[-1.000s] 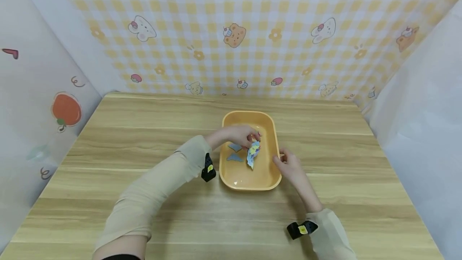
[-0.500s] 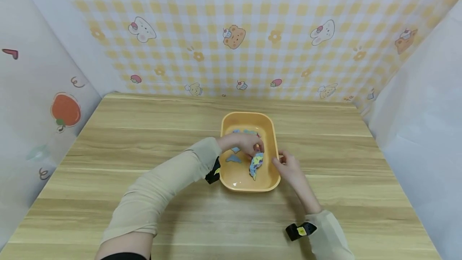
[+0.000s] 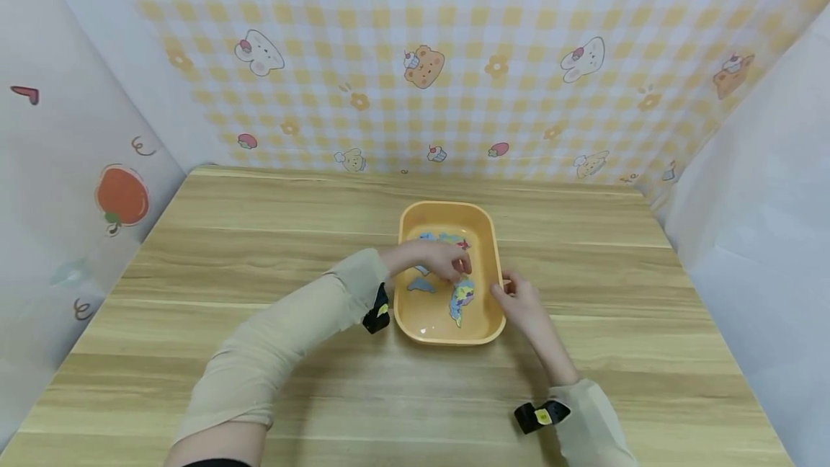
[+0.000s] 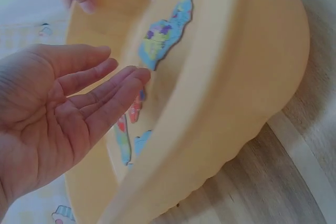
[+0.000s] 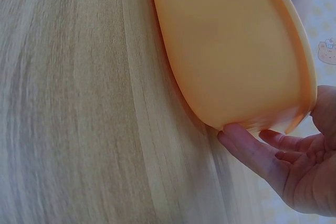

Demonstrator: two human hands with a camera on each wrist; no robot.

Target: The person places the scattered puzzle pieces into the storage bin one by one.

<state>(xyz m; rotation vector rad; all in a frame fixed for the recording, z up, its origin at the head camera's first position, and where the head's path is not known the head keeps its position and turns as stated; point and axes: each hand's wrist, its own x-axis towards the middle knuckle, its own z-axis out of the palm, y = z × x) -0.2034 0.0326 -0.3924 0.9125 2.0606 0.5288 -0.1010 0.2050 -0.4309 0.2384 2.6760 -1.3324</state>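
Note:
An orange tray point(image 3: 483, 225) sits mid-table. A long, many-coloured puzzle piece point(image 3: 462, 298) lies on its floor near the right wall, and the left wrist view shows the piece point(image 4: 165, 30) flat in the tray point(image 4: 252, 77). My left hand point(image 3: 454, 265) hovers over the tray with straight fingers point(image 4: 113, 85) just off the piece's end, holding nothing. My right hand point(image 3: 512, 292) pinches the tray's right rim; in the right wrist view its fingers point(image 5: 247, 148) press under the rim point(image 5: 294, 51). Smaller blue pieces point(image 3: 421, 285) lie by the left wall.
More small blue and red pieces point(image 3: 447, 239) lie at the tray's far end. The wooden table point(image 3: 259, 236) is boxed in by patterned walls at the back and both sides. A black camera is strapped on each wrist point(image 3: 376, 312).
My left hand brought the colourful piece down toward the near end of the tray and let go; the piece now lies flat. My right hand stayed on the rim.

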